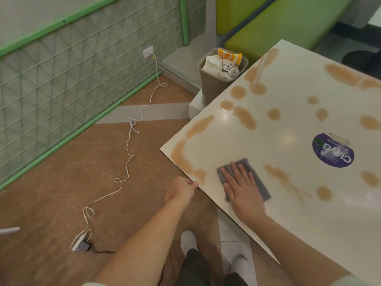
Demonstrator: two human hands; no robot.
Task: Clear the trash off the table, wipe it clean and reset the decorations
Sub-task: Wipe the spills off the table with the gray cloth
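Now the right hand (242, 189) presses flat on the cloth (244, 178) near the table (268, 228) corner, while the left hand (182, 188) grips that corner's edge. Brown spills (244, 117) cover the table; wiping could smear them or push liquid over the edge.

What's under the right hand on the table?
A grey cloth lies flat beneath the right hand, pressed onto the white table. Whatever stain sits under the cloth is covered.

Probably a fast-food eatery: green booth seat (288, 23), branded table sticker (333, 150).
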